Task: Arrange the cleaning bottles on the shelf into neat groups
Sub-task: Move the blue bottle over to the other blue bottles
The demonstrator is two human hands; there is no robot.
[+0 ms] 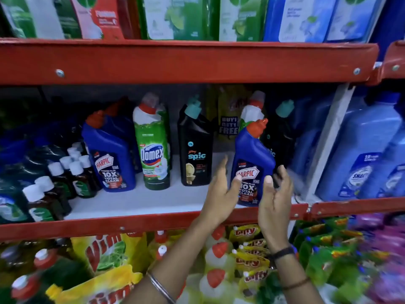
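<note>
Our left hand and right hand flank the blue Harpic bottle upright on the shelf, fingers spread wide, thumbs touching its label.

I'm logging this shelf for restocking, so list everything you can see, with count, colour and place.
Harpic bottles: two seen clearly, blue; one middle shelf left, one right between the hands.
Domex bottle: one, green, middle shelf.
Spic bottle: one, black, centre.
Small capped bottles: several, dark with white caps, far left.
Large jugs: blue, right bay.
Refill pouches: green, red, blue, top shelf.
Vim packs: yellow, bottom shelf.
Left hand: open.
Right hand: open.
</note>
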